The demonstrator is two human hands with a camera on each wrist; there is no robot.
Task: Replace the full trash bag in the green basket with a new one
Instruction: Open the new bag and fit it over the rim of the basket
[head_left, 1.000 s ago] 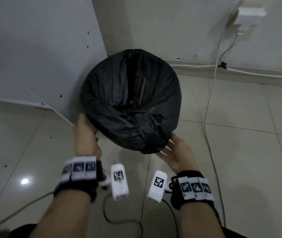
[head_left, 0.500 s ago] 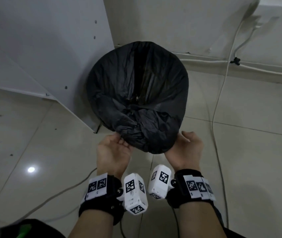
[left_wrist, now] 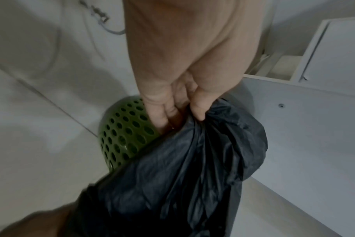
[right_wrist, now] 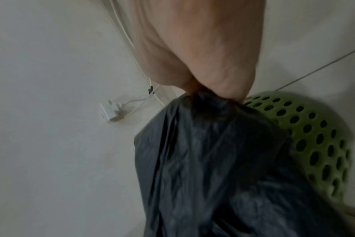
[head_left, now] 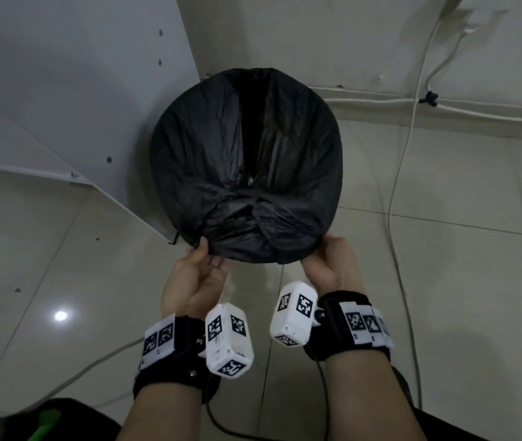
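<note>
A black trash bag (head_left: 247, 167) lines a round basket and folds over its rim, hiding the basket in the head view. The green perforated basket (left_wrist: 124, 134) (right_wrist: 314, 136) shows under the bag in both wrist views. My left hand (head_left: 202, 265) pinches the bag's folded edge at the near left (left_wrist: 195, 112), thumb on top. My right hand (head_left: 329, 259) grips the bag's edge at the near right (right_wrist: 213, 94), fingers bunching the black plastic. The bag's mouth sags open towards the middle.
A white cabinet panel (head_left: 72, 90) stands right beside the basket on the left. White cables (head_left: 406, 154) run down the wall and across the tiled floor on the right, from a plug (right_wrist: 109, 113). Wrist cameras' cords trail below my arms.
My left hand moved from the basket's left side to the near edge and took hold of the bag. My right hand closed on the bag's near right edge. The view shifted closer.
</note>
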